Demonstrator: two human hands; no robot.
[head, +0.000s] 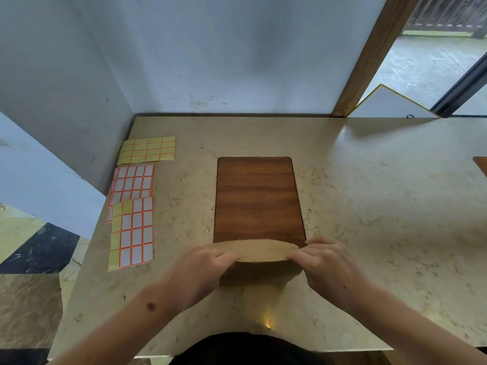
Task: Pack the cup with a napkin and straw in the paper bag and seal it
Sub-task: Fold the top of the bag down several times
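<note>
- Label sheets (pixel 133 204): three sheets of stickers, yellow and orange-bordered, lying flat at the table's (pixel 369 206) left edge, well apart from our hands.
- Left hand (pixel 204 270): fingers curled, pinching the left end of the folded bag top.
- Paper bag (pixel 259 252): standing near us, just in front of the wooden inset (pixel 257 198); top folded over. Cup, napkin and straw not visible; we cannot tell whether they are inside.
- Right hand (pixel 328 264): fingers curled, pinching the right end.
- Step, as we judge: sealing. Next calls for freeing one hand to fetch a sticker.

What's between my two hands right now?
The folded top of the paper bag, held by the left hand and right hand, in the head view.
</note>
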